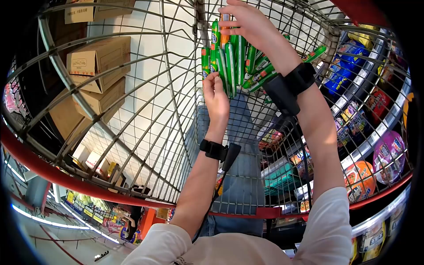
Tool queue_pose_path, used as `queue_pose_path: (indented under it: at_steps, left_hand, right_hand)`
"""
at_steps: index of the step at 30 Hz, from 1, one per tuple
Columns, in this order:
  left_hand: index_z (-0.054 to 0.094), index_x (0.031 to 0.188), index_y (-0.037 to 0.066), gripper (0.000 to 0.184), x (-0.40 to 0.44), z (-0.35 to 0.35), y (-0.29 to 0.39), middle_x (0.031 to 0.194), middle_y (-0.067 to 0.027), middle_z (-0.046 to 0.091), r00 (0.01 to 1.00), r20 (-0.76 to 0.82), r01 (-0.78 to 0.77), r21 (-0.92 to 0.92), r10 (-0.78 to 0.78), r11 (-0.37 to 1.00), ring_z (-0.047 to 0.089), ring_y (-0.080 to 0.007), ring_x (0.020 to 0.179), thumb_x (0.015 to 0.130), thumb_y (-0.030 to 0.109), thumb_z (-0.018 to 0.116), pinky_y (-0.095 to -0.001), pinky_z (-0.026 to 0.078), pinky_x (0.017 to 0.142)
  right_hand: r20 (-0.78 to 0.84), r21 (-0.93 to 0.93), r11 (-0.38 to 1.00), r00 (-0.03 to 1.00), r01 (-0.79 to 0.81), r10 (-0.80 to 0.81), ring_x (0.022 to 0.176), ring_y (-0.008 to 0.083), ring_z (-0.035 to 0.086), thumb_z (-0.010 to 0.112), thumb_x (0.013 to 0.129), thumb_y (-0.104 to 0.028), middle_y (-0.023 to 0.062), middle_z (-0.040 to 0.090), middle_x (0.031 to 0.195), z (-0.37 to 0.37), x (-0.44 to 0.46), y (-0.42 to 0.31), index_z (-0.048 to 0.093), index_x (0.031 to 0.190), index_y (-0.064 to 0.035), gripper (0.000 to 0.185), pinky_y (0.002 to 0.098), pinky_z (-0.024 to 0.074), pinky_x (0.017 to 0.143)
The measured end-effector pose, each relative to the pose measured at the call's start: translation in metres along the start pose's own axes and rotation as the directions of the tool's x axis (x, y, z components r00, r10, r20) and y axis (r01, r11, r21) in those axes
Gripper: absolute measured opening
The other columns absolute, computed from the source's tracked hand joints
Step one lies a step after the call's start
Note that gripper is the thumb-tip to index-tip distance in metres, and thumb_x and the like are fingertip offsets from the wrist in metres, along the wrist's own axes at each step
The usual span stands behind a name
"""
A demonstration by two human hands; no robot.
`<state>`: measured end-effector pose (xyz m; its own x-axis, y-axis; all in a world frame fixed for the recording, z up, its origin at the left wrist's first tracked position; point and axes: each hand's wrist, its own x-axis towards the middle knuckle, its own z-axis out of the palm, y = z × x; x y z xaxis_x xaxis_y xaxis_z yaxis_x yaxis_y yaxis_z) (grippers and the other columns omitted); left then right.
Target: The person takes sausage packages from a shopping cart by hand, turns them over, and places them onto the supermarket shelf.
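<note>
Slim green packets (229, 66) stand and lean side by side in the far end of a wire shopping cart (161, 128). An orange packet (225, 40) is among them. My left hand (216, 99) has its fingers curled together at the lower end of a green packet (213, 55) on the left of the group. Above the orange packet, my right hand (251, 24) reaches in from the right with its fingers apart. Those fingers cross in front of the orange packet and partly hide it. More green packets (260, 76) lie slanted under my right forearm.
Cardboard boxes (99, 62) are stacked beyond the cart's left side. Shelves with blue bags (346, 66), a purple package (388, 157) and an orange package (360, 179) run along the right. The cart's red rim (106, 196) curves close in front of my body. Black straps (216, 150) with devices and cables are on both wrists.
</note>
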<state>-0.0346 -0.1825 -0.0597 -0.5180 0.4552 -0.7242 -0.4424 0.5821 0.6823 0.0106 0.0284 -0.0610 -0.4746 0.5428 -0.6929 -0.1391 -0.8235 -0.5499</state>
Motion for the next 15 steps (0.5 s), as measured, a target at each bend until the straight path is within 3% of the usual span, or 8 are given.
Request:
queue_pose_path:
  at_steps: [3, 4, 5, 7, 8, 13, 14, 15]
  left_hand:
    - [0.056, 0.111, 0.009, 0.02, -0.001, 0.003, -0.002, 0.117, -0.0034, 0.055, 1.0, 0.006, -0.021, 0.029, 0.021, 0.999, 0.051, -0.0132, 0.103, 0.1, 0.023, 0.047, -0.033, 0.041, 0.087]
    - [0.057, 0.108, 0.01, 0.02, -0.004, 0.006, 0.005, 0.115, -0.003, 0.057, 1.0, 0.002, -0.001, -0.007, 0.001, 1.0, 0.052, -0.0129, 0.102, 0.1, 0.025, 0.047, -0.0326, 0.04, 0.086]
    - [0.057, 0.107, 0.01, 0.019, 0.003, 0.004, -0.002, 0.111, -0.0022, 0.059, 1.0, 0.009, -0.007, -0.012, 0.007, 1.0, 0.052, -0.0122, 0.101, 0.1, 0.026, 0.048, -0.0322, 0.04, 0.084]
    - [0.056, 0.106, 0.003, 0.019, 0.002, 0.008, 0.004, 0.097, 0.0008, 0.054, 1.0, -0.013, 0.026, -0.071, -0.027, 0.997, 0.046, -0.0073, 0.086, 0.101, 0.019, 0.047, -0.0217, 0.038, 0.076]
    - [0.056, 0.106, 0.003, 0.019, 0.004, 0.009, 0.004, 0.097, 0.0008, 0.054, 1.0, -0.014, 0.027, -0.071, -0.028, 0.997, 0.046, -0.0073, 0.086, 0.101, 0.019, 0.047, -0.0217, 0.038, 0.076]
    - [0.054, 0.112, 0.003, 0.029, 0.005, 0.013, 0.014, 0.101, -0.004, 0.058, 0.998, 0.025, 0.057, 0.076, -0.059, 0.995, 0.048, -0.009, 0.086, 0.103, 0.027, 0.042, -0.0219, 0.038, 0.074]
    - [0.054, 0.114, 0.004, 0.033, 0.002, 0.015, 0.021, 0.103, -0.0057, 0.06, 0.98, 0.035, 0.196, -0.051, -0.194, 0.979, 0.052, -0.0122, 0.09, 0.101, 0.031, 0.041, -0.0249, 0.039, 0.073]
    - [0.054, 0.114, 0.004, 0.033, 0.001, 0.015, 0.025, 0.103, -0.0057, 0.06, 0.98, 0.034, 0.196, -0.051, -0.195, 0.979, 0.052, -0.0122, 0.09, 0.101, 0.031, 0.041, -0.0249, 0.039, 0.073]
  right_hand:
    - [-0.046, -0.087, 0.996, 0.999, -0.013, 0.009, 0.077, 0.0159, 0.053, 0.059, 0.088, -0.014, 0.0084, 0.053, 0.098, 0.003, -0.007, -0.004, 0.035, 0.141, 0.0034, 0.061, 0.0309, 0.0481, 0.065]
    - [-0.059, -0.101, 0.995, 0.998, -0.007, 0.001, 0.073, 0.0137, 0.052, 0.058, 0.089, -0.016, 0.0061, 0.054, 0.091, 0.006, -0.01, -0.004, 0.051, 0.125, 0.0042, 0.042, 0.0289, 0.047, 0.063]
    - [-0.061, -0.104, 0.994, 0.998, -0.014, 0.008, 0.073, 0.0137, 0.052, 0.058, 0.089, -0.016, 0.0061, 0.054, 0.091, 0.002, -0.008, 0.0, 0.051, 0.125, 0.0042, 0.042, 0.0289, 0.047, 0.063]
    - [0.105, -0.142, 0.99, 0.994, -0.008, 0.023, 0.07, 0.0117, 0.052, 0.057, 0.09, -0.018, 0.003, 0.056, 0.082, -0.003, -0.002, 0.005, 0.061, 0.099, 0.0007, 0.021, 0.0272, 0.0451, 0.06]
    - [0.087, -0.131, 0.991, 0.996, -0.009, 0.02, 0.065, 0.0104, 0.051, 0.056, 0.091, -0.019, 0.0006, 0.055, 0.074, -0.006, -0.001, 0.008, 0.06, 0.083, -0.0037, 0.018, 0.026, 0.0434, 0.056]
    - [-0.003, -0.268, 0.963, 1.0, 0.001, -0.001, 0.058, 0.0113, 0.052, 0.056, 0.091, -0.019, 0.0027, 0.057, 0.073, -0.004, -0.007, 0.006, 0.061, 0.085, -0.0028, 0.019, 0.0259, 0.0426, 0.052]
    - [-0.043, -0.276, 0.961, 0.999, -0.001, -0.012, 0.055, 0.0118, 0.051, 0.056, 0.091, -0.02, 0.003, 0.057, 0.072, -0.004, -0.007, 0.007, 0.061, 0.084, -0.0027, 0.02, 0.0263, 0.0426, 0.05]
    - [-0.043, -0.276, 0.961, 0.999, -0.001, -0.011, 0.055, 0.0118, 0.051, 0.056, 0.091, -0.02, 0.003, 0.057, 0.072, -0.007, -0.006, 0.008, 0.061, 0.084, -0.0027, 0.02, 0.0263, 0.0426, 0.05]
